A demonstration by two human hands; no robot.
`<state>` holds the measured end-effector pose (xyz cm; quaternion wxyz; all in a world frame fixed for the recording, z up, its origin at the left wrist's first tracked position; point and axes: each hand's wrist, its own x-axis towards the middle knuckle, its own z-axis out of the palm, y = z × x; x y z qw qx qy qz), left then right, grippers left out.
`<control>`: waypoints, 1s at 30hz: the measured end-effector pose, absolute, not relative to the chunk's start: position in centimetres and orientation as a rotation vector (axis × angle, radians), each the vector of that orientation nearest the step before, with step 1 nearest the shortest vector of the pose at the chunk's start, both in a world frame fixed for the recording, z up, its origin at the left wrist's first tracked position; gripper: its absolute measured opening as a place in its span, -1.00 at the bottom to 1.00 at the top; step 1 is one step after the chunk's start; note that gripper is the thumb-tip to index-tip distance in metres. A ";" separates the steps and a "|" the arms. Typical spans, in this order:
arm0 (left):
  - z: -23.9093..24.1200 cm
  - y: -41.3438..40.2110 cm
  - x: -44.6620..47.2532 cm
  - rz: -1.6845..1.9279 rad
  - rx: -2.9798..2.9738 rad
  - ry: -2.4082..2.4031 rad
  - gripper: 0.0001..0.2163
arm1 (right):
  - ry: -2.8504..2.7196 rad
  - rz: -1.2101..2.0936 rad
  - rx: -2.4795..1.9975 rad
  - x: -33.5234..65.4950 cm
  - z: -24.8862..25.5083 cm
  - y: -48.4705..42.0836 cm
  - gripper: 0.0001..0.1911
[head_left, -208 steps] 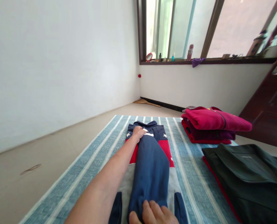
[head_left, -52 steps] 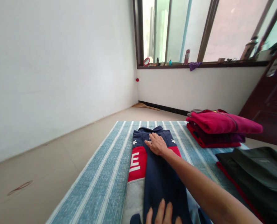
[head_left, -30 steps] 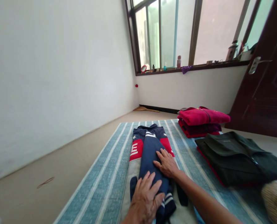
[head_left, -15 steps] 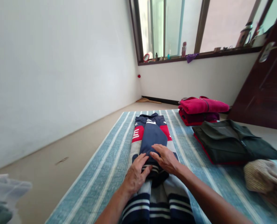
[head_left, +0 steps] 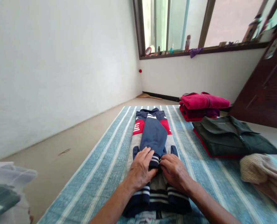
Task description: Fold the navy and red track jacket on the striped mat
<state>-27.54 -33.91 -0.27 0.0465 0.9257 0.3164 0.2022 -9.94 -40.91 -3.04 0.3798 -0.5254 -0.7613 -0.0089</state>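
Observation:
A navy, red and grey jacket (head_left: 136,141) lies lengthwise in front of me, its sides folded in and its collar at the far end. One navy sleeve (head_left: 153,133) runs down its middle and ends in a white-striped cuff. My left hand (head_left: 140,168) rests on the left of that cuff, fingers stretched over the cloth and thumb apart below it. On the cuff's right side, my right hand (head_left: 176,171) has its fingers curled in on the cuff's edge; the fingertips are partly hidden. The striped hem lies nearest me, below both hands.
A blue striped cloth (head_left: 105,158) covers the surface beneath. To the right are a dark green folded jacket (head_left: 232,137), a stack of pink and purple folded clothes (head_left: 204,104) and a beige knitted item (head_left: 257,171). A white translucent bag (head_left: 14,174) stands at lower left.
My right hand has moved down from the sleeve to the right side of the cuff, its fingers now curled. My left hand stays near the cuff. The view has shifted slightly.

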 end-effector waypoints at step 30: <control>1.1 -30.6 -28.4 0.487 2.822 0.727 -0.54 | -2.147 -0.033 -1.554 -10.1 -1.6 -36.6 -0.75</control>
